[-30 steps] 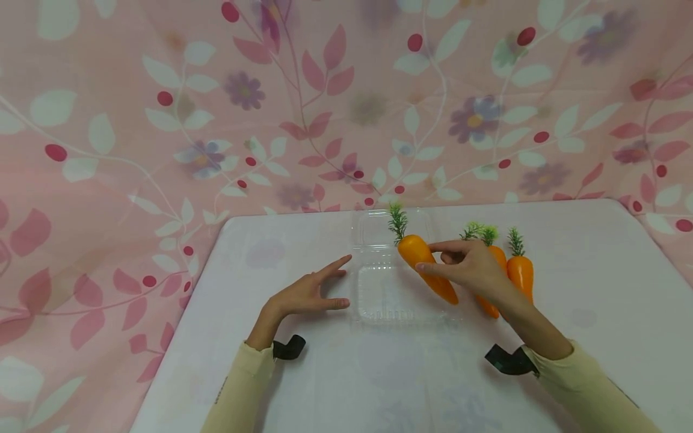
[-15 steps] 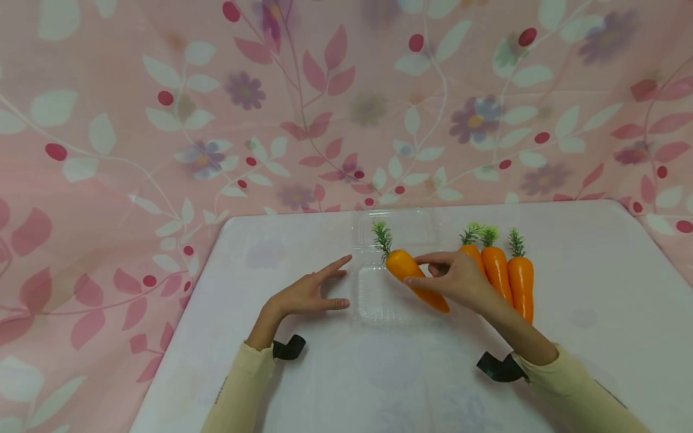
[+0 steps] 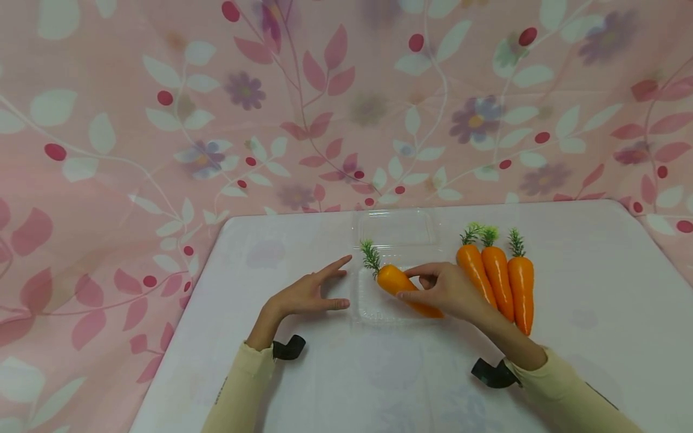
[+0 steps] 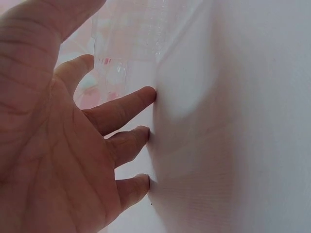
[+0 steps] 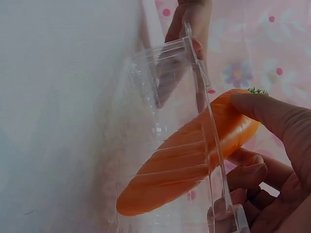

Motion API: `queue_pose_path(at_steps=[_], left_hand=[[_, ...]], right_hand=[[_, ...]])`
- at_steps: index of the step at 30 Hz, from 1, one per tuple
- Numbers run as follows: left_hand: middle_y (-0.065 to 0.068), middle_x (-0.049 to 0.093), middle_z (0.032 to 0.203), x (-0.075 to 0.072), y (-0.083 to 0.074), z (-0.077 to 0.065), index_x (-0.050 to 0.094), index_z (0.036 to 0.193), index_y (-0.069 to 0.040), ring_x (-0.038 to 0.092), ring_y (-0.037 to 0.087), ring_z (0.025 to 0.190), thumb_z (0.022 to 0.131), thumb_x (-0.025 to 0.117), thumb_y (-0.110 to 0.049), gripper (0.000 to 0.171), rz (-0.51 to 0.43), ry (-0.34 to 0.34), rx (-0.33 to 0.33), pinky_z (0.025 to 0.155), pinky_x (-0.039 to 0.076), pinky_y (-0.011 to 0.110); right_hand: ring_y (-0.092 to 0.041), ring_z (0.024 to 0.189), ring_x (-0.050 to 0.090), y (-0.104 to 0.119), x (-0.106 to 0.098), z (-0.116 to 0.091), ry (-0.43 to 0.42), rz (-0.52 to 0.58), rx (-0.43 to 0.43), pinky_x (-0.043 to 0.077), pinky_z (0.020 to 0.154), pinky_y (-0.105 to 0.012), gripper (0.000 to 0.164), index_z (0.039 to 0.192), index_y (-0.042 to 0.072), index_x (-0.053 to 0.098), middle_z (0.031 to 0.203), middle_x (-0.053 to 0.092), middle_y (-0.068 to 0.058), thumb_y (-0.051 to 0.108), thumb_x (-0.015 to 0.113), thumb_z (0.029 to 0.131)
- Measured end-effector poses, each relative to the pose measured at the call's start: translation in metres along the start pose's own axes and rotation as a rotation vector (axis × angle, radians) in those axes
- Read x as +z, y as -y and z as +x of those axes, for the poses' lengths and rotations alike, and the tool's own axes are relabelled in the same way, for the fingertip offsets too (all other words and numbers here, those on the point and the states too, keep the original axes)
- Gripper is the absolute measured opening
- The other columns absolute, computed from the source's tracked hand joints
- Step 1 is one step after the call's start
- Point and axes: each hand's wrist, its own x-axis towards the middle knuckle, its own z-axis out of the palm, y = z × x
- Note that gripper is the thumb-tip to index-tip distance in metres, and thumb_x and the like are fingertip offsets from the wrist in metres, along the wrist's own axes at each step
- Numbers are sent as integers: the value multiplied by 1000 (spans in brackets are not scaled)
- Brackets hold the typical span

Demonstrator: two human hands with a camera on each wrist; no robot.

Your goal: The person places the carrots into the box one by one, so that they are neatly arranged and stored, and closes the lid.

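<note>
My right hand pinches an orange carrot with a green leafy top, thumb on one side and fingers on the other. It slants over the near half of a clear plastic clamshell box. In the right wrist view, the tip of the carrot is down inside the box, seen through its clear wall, with the leafy end above the rim. My left hand lies at the box's left side, fingers spread. In the left wrist view, several fingertips rest on the white table.
Three more carrots lie side by side on the table, right of the box, leafy ends away from me. The box's lid lies open behind its base. A pink floral cloth hangs behind the table.
My right hand has moved left and toward me, lowering the carrot into the base of the box. The three carrots on the right now show more fully. My left hand stays put.
</note>
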Motion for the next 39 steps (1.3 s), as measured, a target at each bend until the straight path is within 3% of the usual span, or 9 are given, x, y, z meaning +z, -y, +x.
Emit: queue_pose_path(at_steps=[4,8,16,28,33,39], left_hand=[[-2,47,149,0,0,0,18,158,-38,30,21,144,83,73,-55,95,9,-1,-9,113,24,56],[-2,47,148,0,0,-1,17,157,-41,30,22,144,83,73,-55,94,6,-3,-11,113,24,56],[1,47,149,0,-1,-1,18,158,-36,31,23,143,84,73,-53,94,11,-7,9,113,24,57],[2,47,149,1,0,0,18,159,-35,31,24,143,85,73,-53,94,14,-8,18,113,23,58],[3,46,149,1,-1,0,17,159,-35,30,24,143,85,73,-53,94,9,-3,18,114,19,59],[3,46,150,1,-2,0,18,159,-35,30,25,144,85,73,-51,94,-10,2,6,113,22,59]], right_hand=[[-18,60,44,0,5,0,16,-30,19,28,48,-24,47,110,15,77,65,46,-1,44,86,73],[-18,61,42,0,11,0,29,-42,13,27,50,-25,43,107,17,77,62,44,1,42,87,73],[-16,56,41,-4,19,2,44,-44,-64,30,50,-25,15,88,20,77,59,43,2,30,84,80],[-15,56,44,-4,23,5,88,-178,-33,31,50,-25,26,101,21,79,60,46,3,34,82,80],[-15,56,44,-3,23,3,126,-202,-22,32,51,-25,27,104,20,79,59,47,3,34,82,81],[-15,62,46,-2,23,1,173,-225,-27,36,55,-26,28,109,19,78,66,50,2,33,79,84]])
